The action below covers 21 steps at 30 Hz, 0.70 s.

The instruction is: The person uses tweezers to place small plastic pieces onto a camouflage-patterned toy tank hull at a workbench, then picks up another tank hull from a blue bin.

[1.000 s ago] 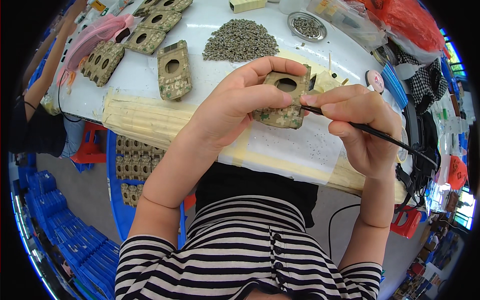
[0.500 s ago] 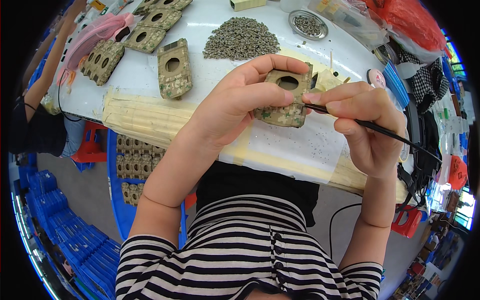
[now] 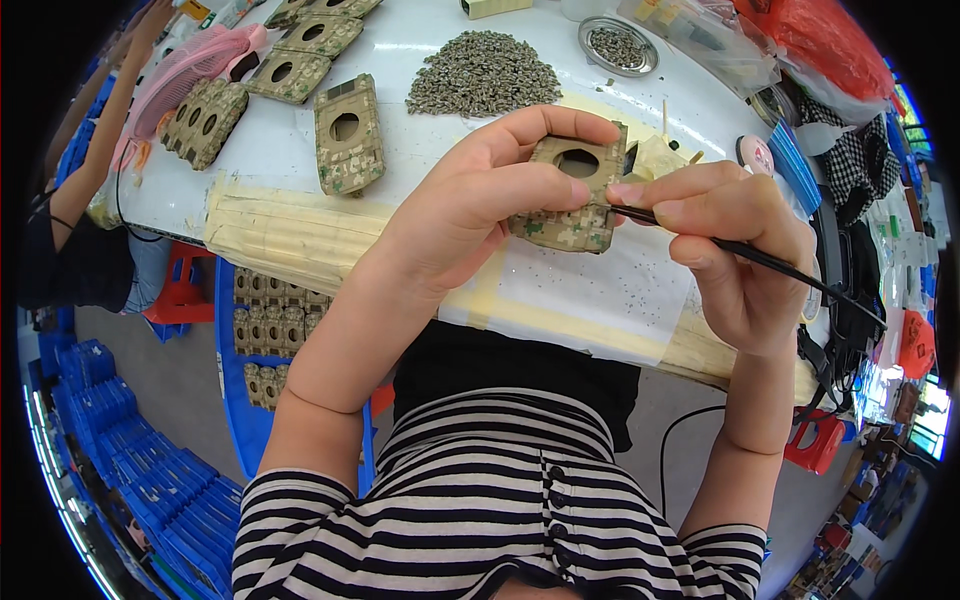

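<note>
My left hand (image 3: 455, 205) is closed around a camouflage toy tank hull (image 3: 560, 228), its thumb lying across the top beside the round hole. The hull is tilted up above the table's near edge. In my right hand (image 3: 745, 235) is a pair of slim black tweezers (image 3: 770, 262), pinched close to the tip. That tip touches the hull's right side next to my left thumb; any small part at the tip is too small to make out. Another camouflage hull (image 3: 349, 135) lies on the table left of my left hand.
Beyond my hands rises a heap of small metallic parts (image 3: 484, 75), with more in a round metal dish (image 3: 618, 47). Several hulls (image 3: 290, 75) lie at the far left. A blue tray (image 3: 243, 440) of hulls sits below the table edge. Another person's arm (image 3: 98, 150) reaches in at left.
Both hands keep their hold, and the tweezers' tip stays at the hull's right side. The other person's arm at the left has shifted slightly.
</note>
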Motion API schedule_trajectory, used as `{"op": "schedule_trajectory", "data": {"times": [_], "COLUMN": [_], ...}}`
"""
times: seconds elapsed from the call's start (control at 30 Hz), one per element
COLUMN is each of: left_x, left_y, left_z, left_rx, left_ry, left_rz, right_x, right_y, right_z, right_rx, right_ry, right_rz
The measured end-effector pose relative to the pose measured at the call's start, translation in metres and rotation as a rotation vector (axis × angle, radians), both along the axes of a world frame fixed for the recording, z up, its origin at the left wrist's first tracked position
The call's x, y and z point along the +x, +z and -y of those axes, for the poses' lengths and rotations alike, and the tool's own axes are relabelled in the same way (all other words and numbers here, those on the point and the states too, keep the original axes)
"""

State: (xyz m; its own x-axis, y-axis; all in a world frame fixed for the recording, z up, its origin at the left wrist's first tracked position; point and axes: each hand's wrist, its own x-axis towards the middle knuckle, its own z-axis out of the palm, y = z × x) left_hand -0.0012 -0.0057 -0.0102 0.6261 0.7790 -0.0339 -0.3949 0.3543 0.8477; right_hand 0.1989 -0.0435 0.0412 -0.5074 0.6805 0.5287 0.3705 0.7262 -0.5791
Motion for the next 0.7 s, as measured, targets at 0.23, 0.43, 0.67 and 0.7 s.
{"op": "schedule_trajectory", "data": {"times": [0.23,0.43,0.67,0.7], "left_x": [0.0003,-0.0002,-0.0009,-0.0009], "left_y": [0.0007,-0.0006,0.0000,-0.0001], "left_z": [0.0006,0.0002,-0.0006,-0.0006], "left_rx": [0.003,0.008,0.000,0.001], "left_ry": [0.010,0.005,-0.022,-0.022], "left_rz": [-0.011,-0.010,0.004,0.007], "right_x": [-0.0001,-0.0001,0.0016,0.0020], "right_y": [-0.0007,-0.0014,-0.0014,-0.0012], "right_z": [0.0006,0.0000,-0.0016,-0.0016], "right_rx": [-0.015,0.002,0.032,0.038], "right_ry": [-0.004,0.000,0.016,0.017], "right_rz": [-0.007,0.005,0.013,0.014]}}
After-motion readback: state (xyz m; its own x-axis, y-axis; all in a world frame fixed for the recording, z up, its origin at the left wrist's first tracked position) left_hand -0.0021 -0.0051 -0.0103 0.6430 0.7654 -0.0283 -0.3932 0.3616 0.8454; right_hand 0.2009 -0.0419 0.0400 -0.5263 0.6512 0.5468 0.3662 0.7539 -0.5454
